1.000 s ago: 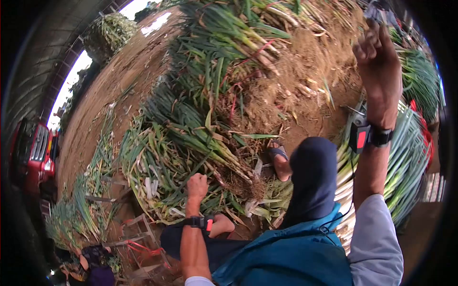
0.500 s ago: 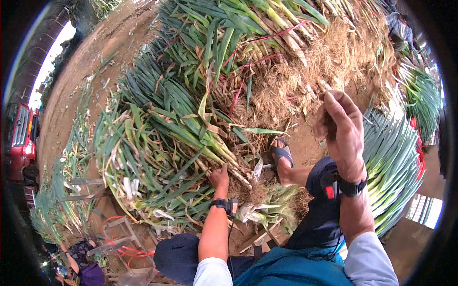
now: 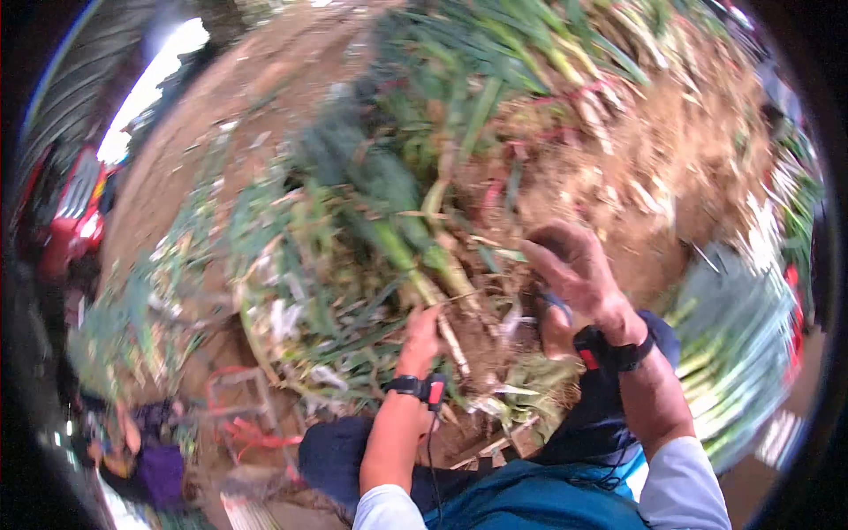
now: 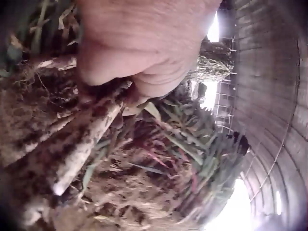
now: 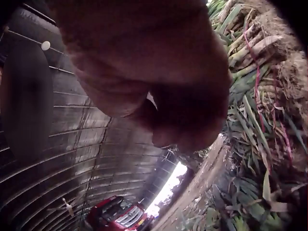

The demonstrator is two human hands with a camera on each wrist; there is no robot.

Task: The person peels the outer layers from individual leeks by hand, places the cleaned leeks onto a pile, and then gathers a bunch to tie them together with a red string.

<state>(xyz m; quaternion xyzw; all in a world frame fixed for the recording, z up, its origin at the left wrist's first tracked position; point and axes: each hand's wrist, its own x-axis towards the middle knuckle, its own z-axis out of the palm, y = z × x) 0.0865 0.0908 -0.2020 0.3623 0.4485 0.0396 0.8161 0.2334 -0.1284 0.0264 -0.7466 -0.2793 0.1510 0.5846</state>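
My left hand (image 3: 420, 340) grips the pale lower stalks of several green onions (image 3: 452, 340) lying on the heap in front of me. In the left wrist view the fingers curl round soil-covered stalks (image 4: 89, 137), whose cut of the grip is hidden behind the knuckles. Their leaves stretch away up and left, and the dirty root ends lie toward my feet. My right hand (image 3: 579, 274) hangs in the air just right of these stalks, its fingers loosely bent and apart from the thumb. Nothing shows in it in the head view; the right wrist view shows the hand (image 5: 159, 86) dark.
A large pile of green onions (image 3: 495, 44) with red ties rises ahead, roots facing right. Cleaner green onions (image 3: 738, 327) lie by my right knee. Loose leaves cover the ground at left, near a small frame (image 3: 256, 397) with red ribbon. Farther left are a person (image 3: 159, 459) and a red truck (image 3: 75, 212).
My left hand has gone from a fist over the leaves to gripping the green onion stalks. My right hand has come down and left from the upper right. The head view has shifted and blurred.
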